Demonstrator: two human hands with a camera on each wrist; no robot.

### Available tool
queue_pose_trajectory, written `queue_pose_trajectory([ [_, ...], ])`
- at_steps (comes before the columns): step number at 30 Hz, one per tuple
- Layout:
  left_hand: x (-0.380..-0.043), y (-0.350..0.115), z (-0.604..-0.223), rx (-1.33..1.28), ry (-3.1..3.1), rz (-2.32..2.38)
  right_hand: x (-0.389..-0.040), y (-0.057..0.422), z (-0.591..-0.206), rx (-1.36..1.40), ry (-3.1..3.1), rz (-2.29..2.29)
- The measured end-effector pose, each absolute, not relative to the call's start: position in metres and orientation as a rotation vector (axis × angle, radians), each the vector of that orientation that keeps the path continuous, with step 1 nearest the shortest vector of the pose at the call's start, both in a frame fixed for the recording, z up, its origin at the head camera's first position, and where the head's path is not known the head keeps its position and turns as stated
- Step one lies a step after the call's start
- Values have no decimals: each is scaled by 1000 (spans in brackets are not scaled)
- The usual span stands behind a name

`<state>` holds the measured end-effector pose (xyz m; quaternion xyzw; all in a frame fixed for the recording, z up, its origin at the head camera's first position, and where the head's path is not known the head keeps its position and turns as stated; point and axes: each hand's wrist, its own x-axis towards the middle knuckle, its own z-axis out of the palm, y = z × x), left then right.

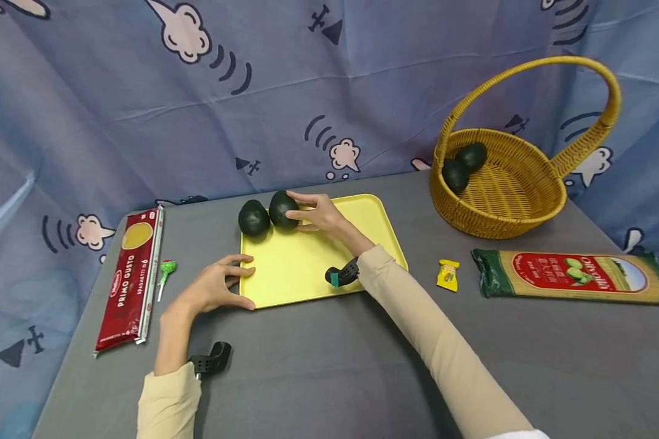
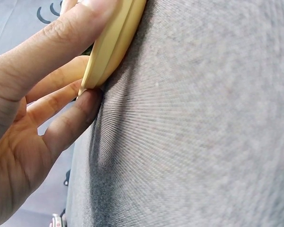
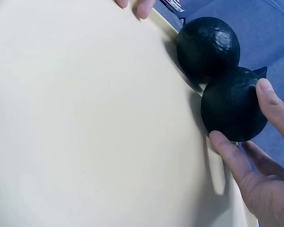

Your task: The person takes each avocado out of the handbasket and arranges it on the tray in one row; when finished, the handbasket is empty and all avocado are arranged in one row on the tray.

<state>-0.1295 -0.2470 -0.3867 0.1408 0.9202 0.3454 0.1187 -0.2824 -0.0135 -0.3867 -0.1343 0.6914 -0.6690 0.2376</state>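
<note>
My right hand [image 1: 323, 214] holds a dark green avocado [image 1: 282, 210] at the far left corner of a yellow tray [image 1: 302, 271], thumb and fingers on its sides. A second avocado [image 1: 254, 219] sits against it at the left; in the right wrist view both avocados overlap the tray rim. My left hand [image 1: 211, 286] grips the tray's near left corner, its fingers spread along the left edge. The left wrist view shows the thumb [image 2: 52, 40] and fingers on either side of the tray's rim [image 2: 111, 47].
A wicker basket [image 1: 494, 225] with two avocados [image 1: 471, 157] stands at the back right. Before it lie a yellow candy packet [image 1: 447, 275] and a green-ended pasta pack [image 1: 576, 275]. A red spaghetti pack [image 1: 129, 277] and a green lollipop [image 1: 167, 268] lie at the left.
</note>
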Motion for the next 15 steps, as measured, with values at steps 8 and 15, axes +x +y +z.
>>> queue_pose_trajectory([
  [8,-130,-249,-386,398,2684,1022,-284,3,-383,-398,1912,-1846],
  [15,-129,-249,-388,407,2669,1030,-268,49,-365,-454,1939,-1859],
])
